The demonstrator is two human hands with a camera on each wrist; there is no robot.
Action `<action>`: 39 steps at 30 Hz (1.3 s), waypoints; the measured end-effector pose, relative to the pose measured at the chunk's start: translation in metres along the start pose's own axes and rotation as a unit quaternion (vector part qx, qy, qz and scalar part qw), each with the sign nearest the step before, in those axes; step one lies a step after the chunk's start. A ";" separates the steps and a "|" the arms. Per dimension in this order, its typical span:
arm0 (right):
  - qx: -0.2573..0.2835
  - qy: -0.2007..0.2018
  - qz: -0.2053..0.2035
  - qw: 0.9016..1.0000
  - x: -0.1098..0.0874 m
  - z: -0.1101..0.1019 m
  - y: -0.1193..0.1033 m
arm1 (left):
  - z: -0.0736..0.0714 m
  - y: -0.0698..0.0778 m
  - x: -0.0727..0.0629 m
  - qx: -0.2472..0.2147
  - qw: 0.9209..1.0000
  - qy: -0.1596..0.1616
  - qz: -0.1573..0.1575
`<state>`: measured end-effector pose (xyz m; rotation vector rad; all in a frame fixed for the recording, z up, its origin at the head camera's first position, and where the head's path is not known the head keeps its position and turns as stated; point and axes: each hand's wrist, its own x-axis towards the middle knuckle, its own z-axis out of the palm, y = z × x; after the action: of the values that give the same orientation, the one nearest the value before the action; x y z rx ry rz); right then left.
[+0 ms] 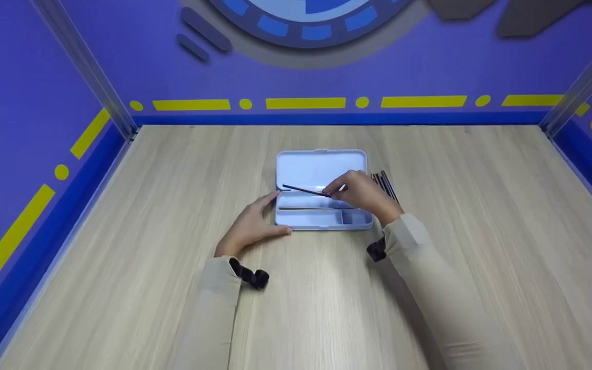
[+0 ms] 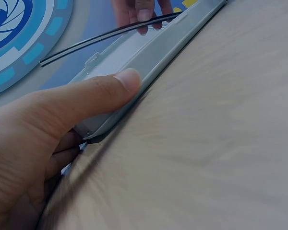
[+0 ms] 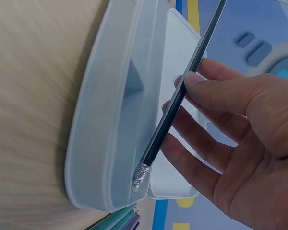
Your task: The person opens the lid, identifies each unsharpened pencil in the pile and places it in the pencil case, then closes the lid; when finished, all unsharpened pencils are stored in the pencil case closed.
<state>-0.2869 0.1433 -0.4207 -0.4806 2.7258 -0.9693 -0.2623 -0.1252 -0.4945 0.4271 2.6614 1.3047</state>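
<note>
A pale blue-white pencil case [image 1: 309,220] lies with its lid [image 1: 321,167] folded back, away from me. My left hand [image 1: 251,224] holds the case's left end, its thumb [image 2: 108,91] along the front wall and the fingers round the side. Above the case, my right hand [image 1: 363,195] pinches a dark pencil [image 3: 175,103] between thumb and fingers. The pencil slants over the compartments; its metal ferrule and eraser end show in the right wrist view. A thin brownish strip [image 1: 310,208] runs along the inside; whether it is a pencil I cannot tell.
Several more pencils [image 1: 386,184] lie on the wooden table [image 1: 316,298] just right of the case, partly behind my right hand. Some look green and purple in the right wrist view. Blue-purple walls [image 1: 316,82] border the table at the back and sides.
</note>
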 end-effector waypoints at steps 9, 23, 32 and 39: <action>-0.011 0.002 -0.023 1.000 0.000 0.004 0.002 | 0.000 0.000 0.001 0.002 1.000 -0.001 0.005; 0.005 -0.010 0.016 1.000 -0.004 0.003 0.006 | 0.000 0.000 0.001 0.003 1.000 0.001 0.001; -0.002 0.001 0.015 1.000 -0.009 -0.005 0.013 | 0.001 -0.001 0.001 -0.003 1.000 0.001 0.002; 0.006 0.004 0.049 0.999 -0.016 -0.014 0.023 | 0.001 -0.001 0.001 -0.003 1.000 0.001 0.001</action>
<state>-0.2820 0.1741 -0.4239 -0.3390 2.7209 -0.9633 -0.2629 -0.1249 -0.4962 0.4276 2.6576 1.3140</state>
